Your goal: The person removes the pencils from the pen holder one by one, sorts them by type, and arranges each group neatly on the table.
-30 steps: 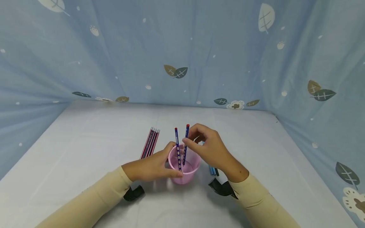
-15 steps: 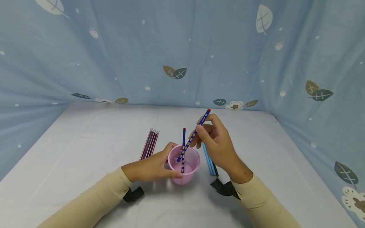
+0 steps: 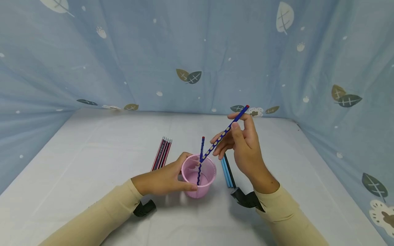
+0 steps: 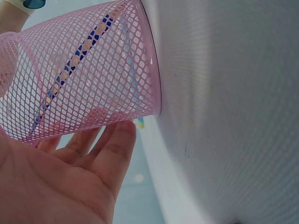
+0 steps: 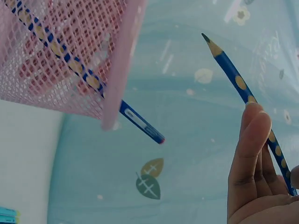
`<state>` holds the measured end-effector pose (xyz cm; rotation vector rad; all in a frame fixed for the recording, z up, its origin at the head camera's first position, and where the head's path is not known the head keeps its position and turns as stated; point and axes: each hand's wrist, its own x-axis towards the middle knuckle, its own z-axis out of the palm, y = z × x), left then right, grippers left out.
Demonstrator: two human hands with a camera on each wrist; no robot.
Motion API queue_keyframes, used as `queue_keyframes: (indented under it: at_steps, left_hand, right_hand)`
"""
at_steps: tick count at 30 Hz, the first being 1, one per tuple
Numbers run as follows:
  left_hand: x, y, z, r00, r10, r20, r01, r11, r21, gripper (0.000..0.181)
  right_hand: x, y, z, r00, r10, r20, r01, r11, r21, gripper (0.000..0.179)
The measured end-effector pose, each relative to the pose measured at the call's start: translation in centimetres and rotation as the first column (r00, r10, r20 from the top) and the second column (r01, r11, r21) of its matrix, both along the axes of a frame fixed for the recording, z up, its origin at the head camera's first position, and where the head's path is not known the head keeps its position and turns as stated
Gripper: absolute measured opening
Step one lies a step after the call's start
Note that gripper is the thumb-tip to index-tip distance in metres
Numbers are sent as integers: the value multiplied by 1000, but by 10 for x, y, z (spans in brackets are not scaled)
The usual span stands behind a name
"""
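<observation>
A pink mesh pencil cup [image 3: 198, 194] stands on the white table, its rim facing up in the head view. My left hand [image 3: 167, 178] grips its side, thumb at the near rim and fingers round the far wall. One blue pencil [image 3: 202, 147] with a red end leans inside the cup [image 4: 88, 70]. Up and to the right, my right hand [image 3: 247, 150] holds a second blue pencil [image 3: 223, 135] with yellowish dots, slanted with its point down toward the cup. In the right wrist view this pencil's sharpened tip [image 5: 214, 47] shows outside the cup, apart from its rim.
Several dark pencils with red stripes [image 3: 161, 153] lie left of the cup, partly behind the left forearm. Light blue pencils [image 3: 227, 175] and a black one [image 3: 230, 171] lie to its right. A blue leaf-print curtain [image 3: 138, 51] rises behind the table.
My right hand has drawn its blue pencil up and to the right, out of the cup. The pencil left inside now leans further right. My left hand has stayed on the cup.
</observation>
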<state>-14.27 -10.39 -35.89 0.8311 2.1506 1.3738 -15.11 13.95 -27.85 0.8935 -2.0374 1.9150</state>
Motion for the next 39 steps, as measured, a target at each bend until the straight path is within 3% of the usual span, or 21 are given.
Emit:
queue_keyframes:
  at_steps: [8,16,29,39]
  left_hand:
    - [0,0,2,1000,6,-1,-6,1000,-12,79]
    - [1,0,3,1000,6,4,-6,1000,-10,80]
    - [0,0,2,1000,5,-4,-5,1000,-4,79]
    - [0,0,1,1000,2,-4,-2,1000,-4,76]
  right_hand:
    - [-7,7,2,997,-72,25,71,997,34,36]
    - [-14,12,0,979,-139,148,121,985,119,38]
    - [-33,20,-11,935,-167,313,88,964,249,51]
    - [-48,26,-28,889,-151,432,-7,939,343,56]
